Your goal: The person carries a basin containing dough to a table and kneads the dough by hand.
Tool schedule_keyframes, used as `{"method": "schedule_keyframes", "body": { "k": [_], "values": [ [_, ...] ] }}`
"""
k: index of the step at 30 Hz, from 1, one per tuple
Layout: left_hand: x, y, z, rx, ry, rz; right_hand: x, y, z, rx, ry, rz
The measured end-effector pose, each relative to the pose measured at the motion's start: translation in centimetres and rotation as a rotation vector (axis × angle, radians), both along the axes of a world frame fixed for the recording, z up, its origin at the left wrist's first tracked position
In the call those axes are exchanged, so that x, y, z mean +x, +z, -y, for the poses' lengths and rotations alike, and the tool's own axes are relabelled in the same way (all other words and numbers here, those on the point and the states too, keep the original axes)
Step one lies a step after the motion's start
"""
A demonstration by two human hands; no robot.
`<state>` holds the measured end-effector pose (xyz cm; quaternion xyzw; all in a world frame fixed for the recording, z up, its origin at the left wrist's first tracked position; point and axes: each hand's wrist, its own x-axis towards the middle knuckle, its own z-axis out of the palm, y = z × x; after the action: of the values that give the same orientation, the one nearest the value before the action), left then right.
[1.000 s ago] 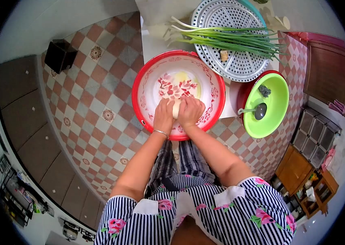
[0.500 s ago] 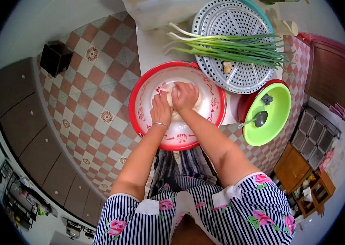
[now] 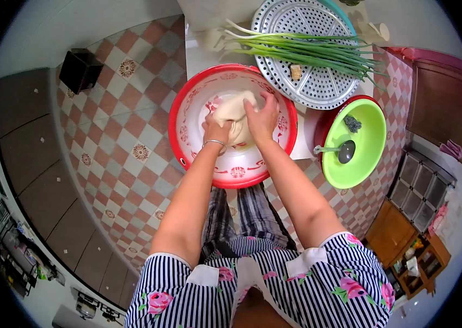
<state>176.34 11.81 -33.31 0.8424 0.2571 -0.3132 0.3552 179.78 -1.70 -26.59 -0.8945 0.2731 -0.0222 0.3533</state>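
Observation:
A lump of pale dough [image 3: 235, 112] lies in a red-rimmed white enamel basin [image 3: 237, 180] with red patterns. The dough looks folded, its upper part raised. My left hand [image 3: 217, 132], with a bracelet at the wrist, grips the dough's left side, some fingertips hidden. On the opposite side my right hand [image 3: 264, 116] holds the dough's edge, thumb against its surface and fingers curved around the far right. Both hands are inside the basin.
Behind the basin, a perforated metal steamer tray [image 3: 326, 90] carries green onions [image 3: 307, 49] and a small tan piece [image 3: 296, 72]. At right, a green basin [image 3: 370, 156] holds a ladle [image 3: 346, 152] and a scouring pad [image 3: 352, 124]. A dark bin [image 3: 80, 71] stands on the tiled floor.
My hands were close together, pressing down on the dough. Now they are apart at its two sides, and the dough is lifted and folded between them. The view has shifted slightly.

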Motion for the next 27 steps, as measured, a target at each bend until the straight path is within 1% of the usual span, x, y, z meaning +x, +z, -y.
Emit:
{"method": "schedule_keyframes", "body": {
  "k": [1, 3, 4, 6, 7, 9, 10, 12, 13, 14, 15, 16, 17, 18, 19, 21, 22, 24, 25, 26, 27],
  "values": [
    [-1.5, -1.5, 0.2, -0.047, 0.125, 0.010, -1.2, -1.7, 0.4, 0.060, -0.013, -0.041],
    [-2.5, -1.4, 0.6, -0.277, 0.294, -0.159, -2.1, -5.6, 1.2, 0.188, -0.040, -0.116],
    [-2.8, -2.2, -0.1, -0.369, 0.372, -0.215, -0.8, -4.9, 1.8, 0.243, 0.022, -0.308],
    [-2.0, -3.7, -2.2, -0.564, 0.175, -0.215, 0.9, -3.2, 2.6, 0.476, 0.092, -0.303],
    [-0.5, -2.3, -2.3, -0.662, 0.248, -0.155, 1.2, -2.5, 2.7, 0.592, 0.125, -0.300],
    [3.0, 3.0, -2.4, -0.859, 0.394, -0.032, 0.5, -1.7, 1.8, 0.518, 0.307, -0.086],
    [4.2, 4.3, -2.6, -0.841, 0.446, -0.091, 0.1, -1.3, 1.3, 0.477, 0.396, 0.022],
    [6.3, 6.3, -2.9, -0.803, 0.547, -0.202, -0.3, -0.3, 0.8, 0.479, 0.434, 0.093],
    [6.4, 7.4, -3.2, -0.801, 0.424, -0.170, -0.5, -0.1, 0.7, 0.481, 0.453, 0.126],
    [6.1, 8.6, -3.5, -0.796, 0.301, -0.136, -0.8, -1.2, 1.0, 0.523, 0.460, 0.177],
    [5.8, 9.4, -3.7, -0.787, 0.174, -0.098, 0.0, -0.6, 1.5, 0.793, 0.338, 0.041],
    [4.4, 8.9, -3.7, -0.846, 0.083, 0.030, 0.5, 0.5, 2.0, 1.059, 0.204, -0.109],
    [2.4, 8.5, -3.8, -0.833, -0.003, 0.057, 0.2, 1.1, 2.2, 1.318, 0.050, -0.270],
    [0.8, 8.5, -3.8, -0.824, -0.092, 0.092, -0.1, 0.0, 1.7, 1.119, 0.083, -0.259],
    [-0.3, 8.7, -3.6, -0.816, -0.183, 0.137, -0.1, 1.5, 1.1, 0.918, 0.131, -0.360],
    [-3.2, 10.4, -2.8, -0.571, -0.390, 0.374, -2.1, 6.6, -0.9, 0.511, 0.217, -0.557],
    [-4.1, 10.9, -2.4, -0.425, -0.432, 0.450, -3.8, 6.4, -1.8, 0.396, 0.209, -0.378],
    [-5.0, 10.2, -1.9, -0.264, -0.526, 0.675, -7.3, 3.7, -3.2, 0.168, 0.192, -0.022],
    [-5.7, 9.5, -1.5, -0.181, -0.571, 0.782, -8.6, 2.8, -3.4, 0.099, 0.217, 0.060],
    [-6.4, 8.6, -1.1, -0.158, -0.513, 0.823, -9.4, 2.0, -3.4, 0.028, 0.238, 0.143],
    [-6.4, 7.1, -1.2, -0.122, -0.522, 0.857, -9.4, 0.9, -3.4, -0.047, 0.258, 0.232]
  ]
}}
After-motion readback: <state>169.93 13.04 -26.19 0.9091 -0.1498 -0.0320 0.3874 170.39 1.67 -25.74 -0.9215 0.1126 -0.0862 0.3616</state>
